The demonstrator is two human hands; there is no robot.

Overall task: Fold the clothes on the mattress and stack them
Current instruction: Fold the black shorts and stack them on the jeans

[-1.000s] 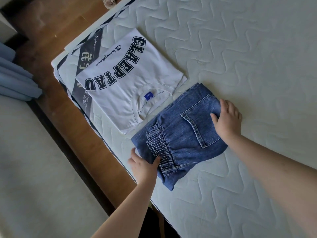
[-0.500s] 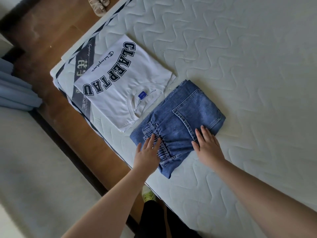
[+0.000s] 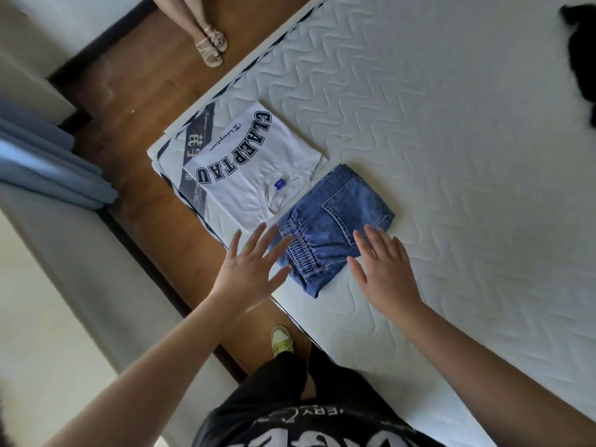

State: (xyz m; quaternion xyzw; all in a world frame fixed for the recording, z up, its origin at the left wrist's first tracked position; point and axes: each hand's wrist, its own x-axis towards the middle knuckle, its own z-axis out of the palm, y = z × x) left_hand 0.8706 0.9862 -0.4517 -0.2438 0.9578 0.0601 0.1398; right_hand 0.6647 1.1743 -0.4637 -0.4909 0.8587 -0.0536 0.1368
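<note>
Folded blue jeans (image 3: 335,217) lie near the corner of the white quilted mattress (image 3: 451,140), back pocket up and elastic waistband toward me. A folded white T-shirt (image 3: 251,169) with dark block letters lies just beyond them on the left, its collar touching the jeans. My left hand (image 3: 251,269) hovers with fingers spread over the waistband side, holding nothing. My right hand (image 3: 383,266) is flat and spread at the jeans' near right edge, fingertips over the denim.
A dark garment (image 3: 580,59) lies at the mattress's far right. The mattress edge runs diagonally beside the wooden floor (image 3: 135,101). Another person's sandalled feet (image 3: 211,43) stand at the far side. Blue curtains (image 3: 48,162) hang on the left.
Both hands have lifted off the jeans and drawn back toward me with fingers spread. The jeans stay folded in place. The view has pulled back and shows more of the room.
</note>
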